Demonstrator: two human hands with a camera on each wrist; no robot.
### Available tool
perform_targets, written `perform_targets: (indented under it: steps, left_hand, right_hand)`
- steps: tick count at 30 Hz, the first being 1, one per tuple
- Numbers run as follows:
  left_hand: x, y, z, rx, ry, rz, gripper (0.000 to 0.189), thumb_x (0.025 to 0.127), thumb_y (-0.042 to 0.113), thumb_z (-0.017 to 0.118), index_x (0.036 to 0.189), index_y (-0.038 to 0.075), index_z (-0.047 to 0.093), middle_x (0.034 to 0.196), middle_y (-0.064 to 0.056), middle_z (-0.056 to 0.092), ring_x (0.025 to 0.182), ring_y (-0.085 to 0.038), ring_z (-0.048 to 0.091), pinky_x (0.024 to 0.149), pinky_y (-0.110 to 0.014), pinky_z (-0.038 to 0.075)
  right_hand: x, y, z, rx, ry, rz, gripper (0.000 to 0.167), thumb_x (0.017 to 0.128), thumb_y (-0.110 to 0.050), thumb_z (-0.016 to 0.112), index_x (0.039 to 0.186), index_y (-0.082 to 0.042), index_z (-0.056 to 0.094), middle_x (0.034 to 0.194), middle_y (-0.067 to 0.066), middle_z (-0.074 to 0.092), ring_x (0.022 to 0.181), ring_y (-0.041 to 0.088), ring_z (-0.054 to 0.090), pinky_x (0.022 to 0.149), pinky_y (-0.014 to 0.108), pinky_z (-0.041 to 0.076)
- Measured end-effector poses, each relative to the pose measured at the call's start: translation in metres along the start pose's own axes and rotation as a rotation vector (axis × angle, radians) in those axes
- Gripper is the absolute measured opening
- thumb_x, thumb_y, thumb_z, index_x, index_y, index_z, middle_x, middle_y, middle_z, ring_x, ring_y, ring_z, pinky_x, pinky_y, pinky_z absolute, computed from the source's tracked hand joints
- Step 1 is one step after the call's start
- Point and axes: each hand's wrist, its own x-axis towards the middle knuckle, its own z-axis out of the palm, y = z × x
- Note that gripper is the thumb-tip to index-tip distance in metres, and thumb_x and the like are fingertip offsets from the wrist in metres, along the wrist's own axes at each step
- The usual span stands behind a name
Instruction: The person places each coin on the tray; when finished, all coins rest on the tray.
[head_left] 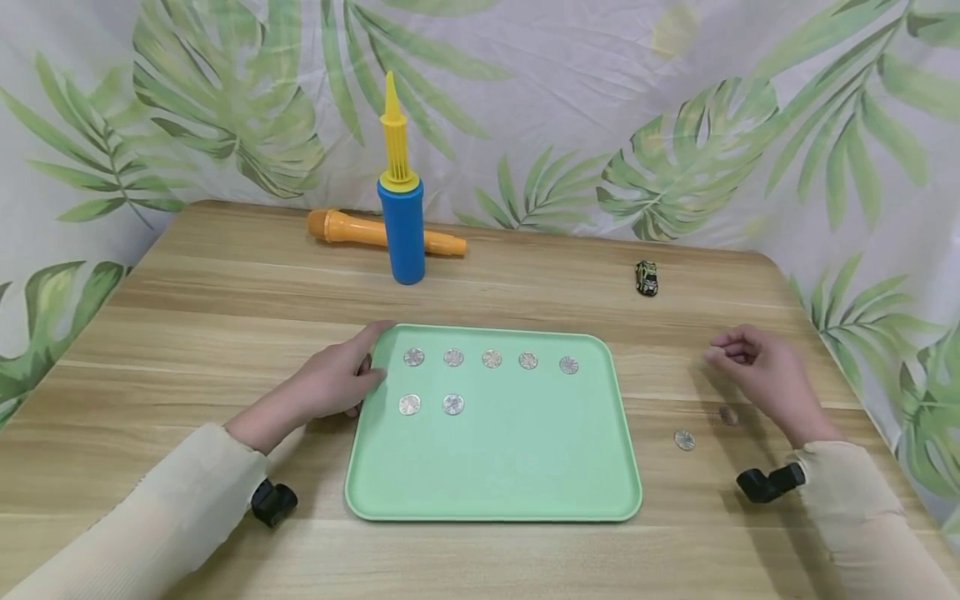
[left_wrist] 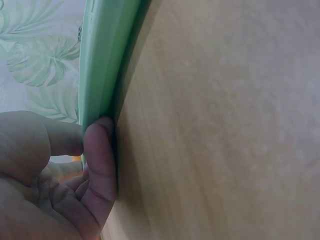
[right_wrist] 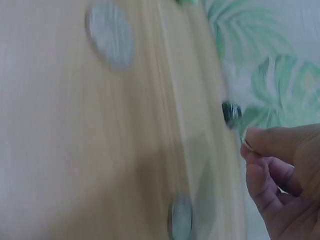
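A light green tray lies on the table, with several silver coins in a far row and two more coins in a nearer row at its left. My left hand holds the tray's left edge near the far corner; in the left wrist view fingers pinch the green rim. Right of the tray, my right hand is raised over the table. Its thumb and fingertips pinch a coin, of which just a thin edge shows. Two loose coins, one silver and another, lie below this hand.
A blue and yellow hand pump stands upright behind the tray. Behind it lies an orange toy microphone. A small toy car sits at the back right of the wooden table. A leaf-print cloth hangs behind.
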Motion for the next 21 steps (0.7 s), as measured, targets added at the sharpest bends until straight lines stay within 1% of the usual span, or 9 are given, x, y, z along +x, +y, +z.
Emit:
perform_targets:
  steps: [4, 8, 11, 15, 21]
  left_hand:
    - [-0.001, 0.000, 0.000, -0.003, -0.001, -0.005, 0.068, 0.107, 0.009, 0.053, 0.166, 0.011, 0.020, 0.079, -0.011, 0.056, 0.060, -0.020, 0.059, 0.056, -0.033, 0.052]
    - [-0.001, 0.000, 0.001, -0.003, 0.002, -0.005, 0.068, 0.106, 0.009, 0.053, 0.166, 0.012, 0.021, 0.079, -0.011, 0.055, 0.060, -0.021, 0.058, 0.056, -0.033, 0.052]
    - [-0.001, -0.001, 0.001, -0.001, 0.001, -0.005, 0.068, 0.107, 0.009, 0.053, 0.166, 0.012, 0.020, 0.079, -0.010, 0.054, 0.060, -0.021, 0.058, 0.056, -0.033, 0.052]
    - [-0.001, -0.001, 0.000, 0.001, 0.003, -0.006, 0.067, 0.107, 0.010, 0.053, 0.166, 0.012, 0.021, 0.079, -0.010, 0.055, 0.060, -0.021, 0.058, 0.056, -0.033, 0.052]
    - [-0.002, 0.000, 0.000, 0.006, 0.007, -0.016, 0.067, 0.107, 0.010, 0.053, 0.166, 0.012, 0.021, 0.080, -0.011, 0.055, 0.060, -0.020, 0.058, 0.056, -0.032, 0.051]
  right_hand:
    - [0.003, -0.020, 0.010, 0.052, -0.055, -0.051, 0.027, 0.099, -0.020, 0.073, 0.115, 0.002, 0.070, 0.110, 0.022, 0.074, 0.083, -0.012, 0.060, 0.073, 0.007, 0.052]
    - [0.005, -0.043, 0.021, 0.091, -0.145, -0.094, 0.026, 0.100, -0.018, 0.073, 0.117, 0.001, 0.071, 0.111, 0.020, 0.075, 0.089, -0.010, 0.062, 0.078, 0.008, 0.053]
    - [0.005, -0.061, 0.031, 0.126, -0.223, -0.106, 0.025, 0.100, -0.018, 0.073, 0.118, -0.001, 0.072, 0.109, 0.016, 0.075, 0.091, -0.003, 0.065, 0.079, 0.012, 0.055]
    - [0.005, -0.085, 0.049, 0.199, -0.327, -0.099, 0.025, 0.099, -0.019, 0.074, 0.118, -0.004, 0.073, 0.107, 0.012, 0.075, 0.092, 0.009, 0.067, 0.079, 0.019, 0.058]
    - [0.006, -0.114, 0.082, 0.292, -0.461, -0.128, 0.017, 0.096, -0.012, 0.076, 0.111, -0.005, 0.074, 0.100, 0.012, 0.074, 0.088, 0.016, 0.068, 0.075, 0.023, 0.060]
